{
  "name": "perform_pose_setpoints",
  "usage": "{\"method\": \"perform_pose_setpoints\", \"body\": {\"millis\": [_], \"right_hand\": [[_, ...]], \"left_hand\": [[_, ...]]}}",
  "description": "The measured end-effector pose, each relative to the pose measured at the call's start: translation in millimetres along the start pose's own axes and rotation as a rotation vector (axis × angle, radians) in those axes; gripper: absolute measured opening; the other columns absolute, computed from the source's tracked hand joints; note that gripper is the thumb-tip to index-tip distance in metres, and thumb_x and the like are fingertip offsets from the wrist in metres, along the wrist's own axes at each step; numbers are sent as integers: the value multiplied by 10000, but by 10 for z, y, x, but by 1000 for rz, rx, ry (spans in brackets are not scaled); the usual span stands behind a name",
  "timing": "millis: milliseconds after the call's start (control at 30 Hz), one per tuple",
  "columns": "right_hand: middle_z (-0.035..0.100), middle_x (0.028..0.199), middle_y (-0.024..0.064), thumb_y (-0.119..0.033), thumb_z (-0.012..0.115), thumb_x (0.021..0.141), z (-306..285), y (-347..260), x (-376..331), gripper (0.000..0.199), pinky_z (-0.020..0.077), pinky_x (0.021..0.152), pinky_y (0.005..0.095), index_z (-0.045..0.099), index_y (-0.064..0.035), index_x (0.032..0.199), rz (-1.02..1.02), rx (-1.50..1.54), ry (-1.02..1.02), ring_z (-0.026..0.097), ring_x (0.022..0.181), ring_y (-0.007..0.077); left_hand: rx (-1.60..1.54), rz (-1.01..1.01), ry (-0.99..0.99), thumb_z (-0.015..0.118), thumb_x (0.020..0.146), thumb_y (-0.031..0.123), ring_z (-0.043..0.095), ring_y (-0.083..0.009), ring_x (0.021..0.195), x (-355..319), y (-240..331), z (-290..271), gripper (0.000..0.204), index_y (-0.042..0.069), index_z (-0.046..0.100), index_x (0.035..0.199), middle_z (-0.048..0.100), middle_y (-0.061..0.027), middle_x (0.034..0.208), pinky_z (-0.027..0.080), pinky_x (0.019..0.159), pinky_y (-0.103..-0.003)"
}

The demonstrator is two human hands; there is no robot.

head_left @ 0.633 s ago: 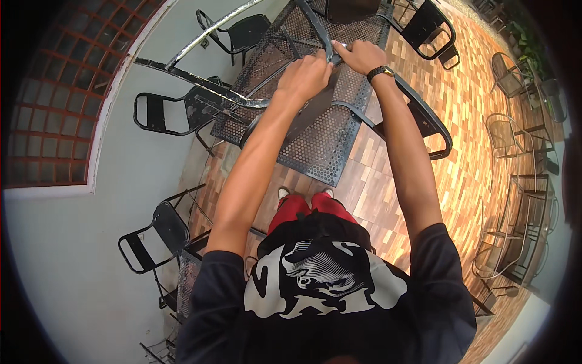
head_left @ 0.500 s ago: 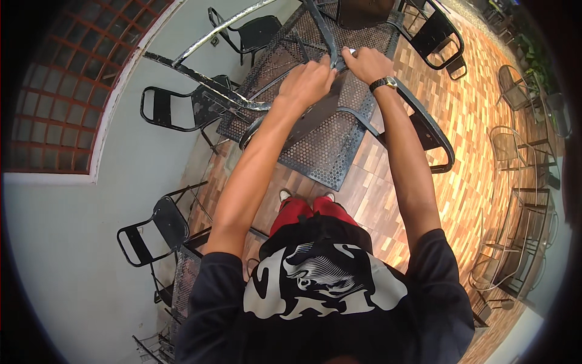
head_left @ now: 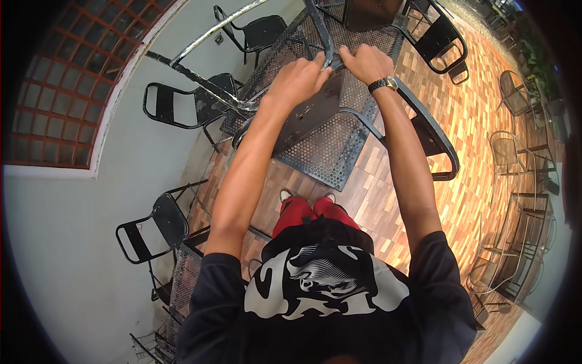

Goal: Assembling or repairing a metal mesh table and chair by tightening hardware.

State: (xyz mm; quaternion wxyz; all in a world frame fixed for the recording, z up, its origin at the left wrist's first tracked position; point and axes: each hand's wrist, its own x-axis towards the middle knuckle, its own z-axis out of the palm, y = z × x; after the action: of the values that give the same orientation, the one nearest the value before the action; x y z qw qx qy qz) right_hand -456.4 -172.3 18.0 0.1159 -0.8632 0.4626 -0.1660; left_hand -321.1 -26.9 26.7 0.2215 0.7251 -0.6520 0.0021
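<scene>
A black metal chair (head_left: 314,115) lies tipped over on the perforated metal table (head_left: 330,167). Its legs, the dark paint worn through to silver, rise to the upper left, and its backrest hangs past the table's right edge. My left hand (head_left: 298,80) has its fingers curled round the frame by the edge of the seat. Close beside it, my right hand (head_left: 367,64), with a dark watch on the wrist, is closed at the same joint of the frame. The fingertips are partly hidden, so any small thing between them cannot be made out.
More black chairs stand along the wall at left, one (head_left: 176,109) beside the table and another (head_left: 160,227) nearer me. A dark chair seat (head_left: 371,13) rests at the table's far end. Wire-frame chairs (head_left: 512,155) line the right side of the wood-patterned floor (head_left: 448,200).
My left hand has shifted slightly up and left along the frame. The chair's legs and seat have tilted a little; my right hand stays nearly in place.
</scene>
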Motion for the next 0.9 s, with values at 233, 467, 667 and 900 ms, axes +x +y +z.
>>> {"method": "perform_pose_setpoints", "body": {"millis": [233, 467, 667, 900], "right_hand": [[721, 968, 275, -553, 528, 875, -33, -77, -124, 601, 542, 852, 495, 769, -3, 916, 128, 108, -90, 696, 948, 443], [692, 1036, 315, -514, 436, 903, 360, 150, 11, 627, 484, 958, 483, 728, 32, 1005, 165, 402, -267, 642, 1081, 486], [647, 1094, 352, -405, 378, 965, 936, 323, -50, 537, 434, 981, 551, 698, 27, 975, 54, 558, -330, 606, 1069, 526], [709, 862, 250, -483, 415, 941, 1233, 496, -62, 603, 483, 894, 492, 712, 23, 803, 116, 554, -391, 679, 934, 444]], "left_hand": [[-19, 119, -199, 620, 970, 351, 667, -434, 926, 222, -74, -367, 391, -1, 667, 1132, 699, -248, 930, 533, 777, -515], [230, 188, -505, 643, 936, 330, 685, -410, 968, 628, 249, -655, 375, -23, 709, 1040, 719, -226, 1005, 545, 819, -488], [318, 112, -684, 634, 894, 245, 697, -397, 1016, 710, 377, -409, 352, -65, 711, 1043, 720, -245, 1071, 559, 854, -470], [303, 83, -695, 595, 854, 104, 703, -383, 1033, 691, 377, 5, 264, -48, 733, 1020, 724, -240, 1081, 563, 870, -477]]}}
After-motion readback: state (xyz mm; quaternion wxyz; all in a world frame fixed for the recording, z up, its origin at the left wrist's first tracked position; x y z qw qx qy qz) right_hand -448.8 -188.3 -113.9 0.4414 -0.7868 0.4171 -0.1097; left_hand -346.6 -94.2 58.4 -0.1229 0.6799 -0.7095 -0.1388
